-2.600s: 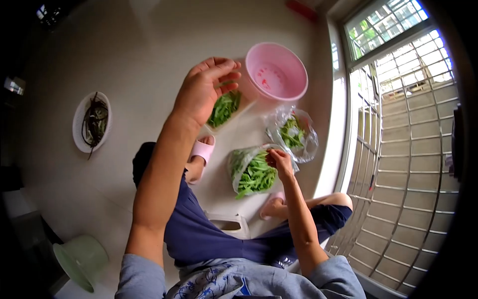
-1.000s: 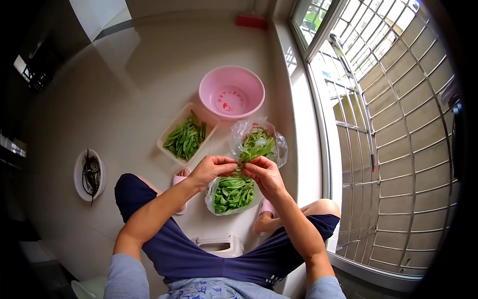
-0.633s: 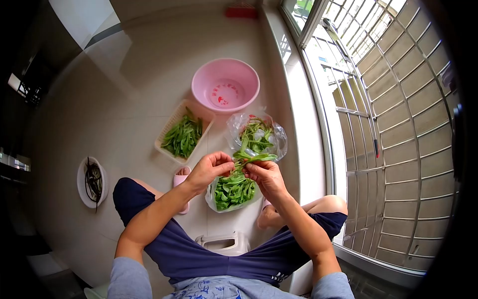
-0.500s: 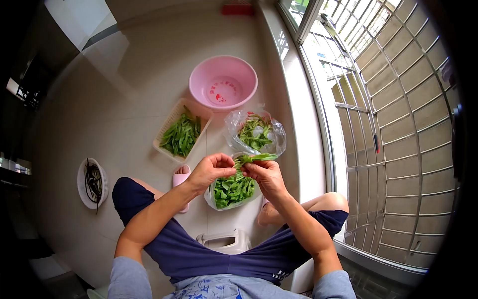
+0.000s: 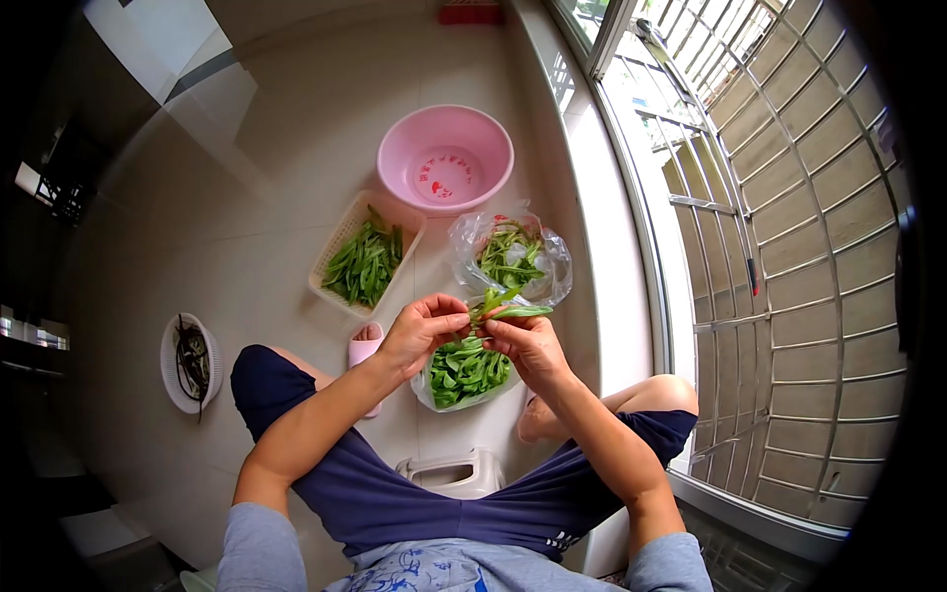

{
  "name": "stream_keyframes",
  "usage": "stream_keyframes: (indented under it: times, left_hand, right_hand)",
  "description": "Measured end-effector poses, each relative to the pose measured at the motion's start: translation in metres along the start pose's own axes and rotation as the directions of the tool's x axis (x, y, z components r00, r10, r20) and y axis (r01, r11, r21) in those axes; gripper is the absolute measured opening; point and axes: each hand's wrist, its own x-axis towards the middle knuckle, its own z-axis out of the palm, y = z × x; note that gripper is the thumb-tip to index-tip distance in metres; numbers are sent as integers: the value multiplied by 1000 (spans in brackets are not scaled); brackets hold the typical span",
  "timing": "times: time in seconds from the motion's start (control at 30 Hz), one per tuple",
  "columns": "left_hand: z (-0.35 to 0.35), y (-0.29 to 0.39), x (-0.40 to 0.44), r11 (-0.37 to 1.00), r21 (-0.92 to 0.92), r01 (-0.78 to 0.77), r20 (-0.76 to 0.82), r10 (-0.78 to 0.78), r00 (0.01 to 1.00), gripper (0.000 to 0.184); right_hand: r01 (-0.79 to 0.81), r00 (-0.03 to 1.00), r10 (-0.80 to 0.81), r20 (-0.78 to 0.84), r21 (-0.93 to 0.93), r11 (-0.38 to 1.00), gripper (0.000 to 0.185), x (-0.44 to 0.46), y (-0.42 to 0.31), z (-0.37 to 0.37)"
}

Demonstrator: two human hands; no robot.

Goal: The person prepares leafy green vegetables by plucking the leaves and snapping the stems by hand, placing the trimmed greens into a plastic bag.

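Note:
A sprig of leafy greens (image 5: 501, 302) is held between both hands above the bags. My left hand (image 5: 422, 333) pinches it from the left, thumb and forefinger together. From the right, my right hand (image 5: 528, 345) grips its stem and leaves with curled fingers. Right below the hands lies a clear plastic bag full of leafy greens (image 5: 464, 377). Just beyond them an opened plastic bag (image 5: 558, 281) holds stems and leaves. To its left sits a cream plastic basket (image 5: 323, 259) containing a heap of picked greens (image 5: 363, 264).
A pink basin (image 5: 395, 133) with red print stands beyond the basket. At the left, a white basket (image 5: 170, 380) holds dark, long pods. A grey plastic stool (image 5: 483, 479) is between my legs. A window ledge and metal window grille (image 5: 750, 326) run along the right.
Both hands stay close together, with the fingers shifted slightly on the sprig. Its leaves now spread apart, one pointing upward. The whole view has shifted a little.

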Motion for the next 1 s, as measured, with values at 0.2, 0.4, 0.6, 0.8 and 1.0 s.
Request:
stream_keyframes:
  times: [0.2,0.4,0.6,0.8,1.0]
  left_hand:
    - [0,3,-2,998,-52,-22,-18,22,1000,11]
    - [1,4,-3,995,12,-96,-38,96,995,12]
    - [3,8,-5,993,-37,-115,-7,115,993,11]
    - [0,4,-3,982,47,-185,-7,186,983,12]
    - [2,3,-4,986,-49,-162,-29,160,987,11]
  right_hand:
    - [78,996,-70,53,-174,982,15,0,3,4]
    - [294,952,-265,153,-218,931,13,-1,5,11]
    - [165,980,-128,154,-260,952,15,4,1,7]
    - [101,992,-79,100,-232,968,13,4,-1,13]
    - [162,984,-176,13,-466,870,13,6,5,15]
